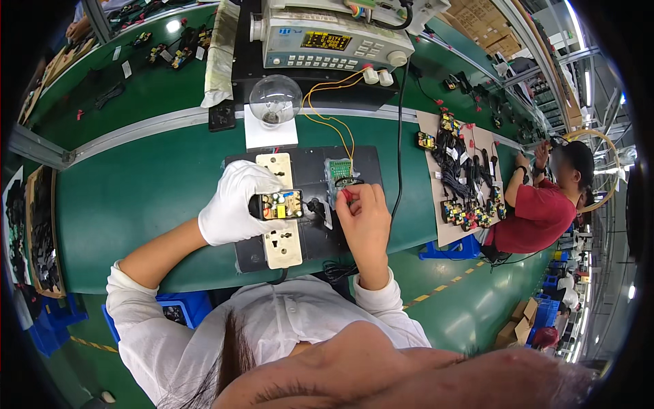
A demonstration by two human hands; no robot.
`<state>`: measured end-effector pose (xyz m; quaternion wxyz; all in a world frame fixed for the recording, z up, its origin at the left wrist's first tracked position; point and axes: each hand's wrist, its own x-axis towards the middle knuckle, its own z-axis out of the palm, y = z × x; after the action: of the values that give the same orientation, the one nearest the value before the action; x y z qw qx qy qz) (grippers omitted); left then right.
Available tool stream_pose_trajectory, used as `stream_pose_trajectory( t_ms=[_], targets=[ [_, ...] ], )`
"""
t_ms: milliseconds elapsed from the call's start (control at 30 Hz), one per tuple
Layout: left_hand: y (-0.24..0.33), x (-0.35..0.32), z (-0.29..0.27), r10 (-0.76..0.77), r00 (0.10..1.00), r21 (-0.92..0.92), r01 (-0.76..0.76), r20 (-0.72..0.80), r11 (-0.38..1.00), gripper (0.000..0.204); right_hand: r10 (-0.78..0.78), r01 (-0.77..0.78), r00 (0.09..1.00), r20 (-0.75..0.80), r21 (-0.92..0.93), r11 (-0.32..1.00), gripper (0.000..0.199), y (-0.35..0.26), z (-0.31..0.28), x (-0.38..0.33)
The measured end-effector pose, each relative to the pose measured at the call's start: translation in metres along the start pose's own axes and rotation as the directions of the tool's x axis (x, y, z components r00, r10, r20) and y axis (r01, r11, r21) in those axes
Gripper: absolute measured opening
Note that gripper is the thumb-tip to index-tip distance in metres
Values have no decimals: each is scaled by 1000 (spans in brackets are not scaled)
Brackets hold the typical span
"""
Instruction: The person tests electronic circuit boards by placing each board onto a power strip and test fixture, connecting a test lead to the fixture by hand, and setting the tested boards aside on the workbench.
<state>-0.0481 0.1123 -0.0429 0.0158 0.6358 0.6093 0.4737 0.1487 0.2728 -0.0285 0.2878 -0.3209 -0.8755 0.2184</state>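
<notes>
My left hand (235,198), in a white glove, is closed around a black power adapter whose open case bares its circuit board (281,205). It holds this over a cream socket strip (283,253) fixed on a black base (371,160). My bare right hand (366,221) pinches a small red connector (347,195) at the near edge of a green circuit board (338,170). A thin black cable (349,181) loops beside those fingers. Between my hands a black plug-like part (315,206) lies on the base; its exact kind is unclear.
Behind the base stand a clear glass bulb (275,101) on a white block and a bench power meter (327,42) with yellow wires. Cardboard (446,228) at right carries several adapter boards and cables. A person in red (538,211) sits beyond. A wooden tray (42,232) is far left.
</notes>
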Motion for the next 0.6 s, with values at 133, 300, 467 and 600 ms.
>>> stream_pose_trajectory(
  t_ms=[133,300,467,600],
  targets=[
    [-1,1,1,44,999,9,-44,-30,999,66,-33,33,999,-1,-96,995,16,-4,-5,1],
    [-2,-2,2,24,999,23,-24,-22,999,63,-73,76,997,25,-224,972,13,-11,-5,0],
    [-2,-2,3,19,999,21,-18,-30,1000,59,-90,91,996,17,-255,963,12,-14,-3,0],
    [-3,-3,4,26,999,14,-25,-48,1000,57,-57,61,998,21,-264,963,12,-13,-4,1]
  ],
)
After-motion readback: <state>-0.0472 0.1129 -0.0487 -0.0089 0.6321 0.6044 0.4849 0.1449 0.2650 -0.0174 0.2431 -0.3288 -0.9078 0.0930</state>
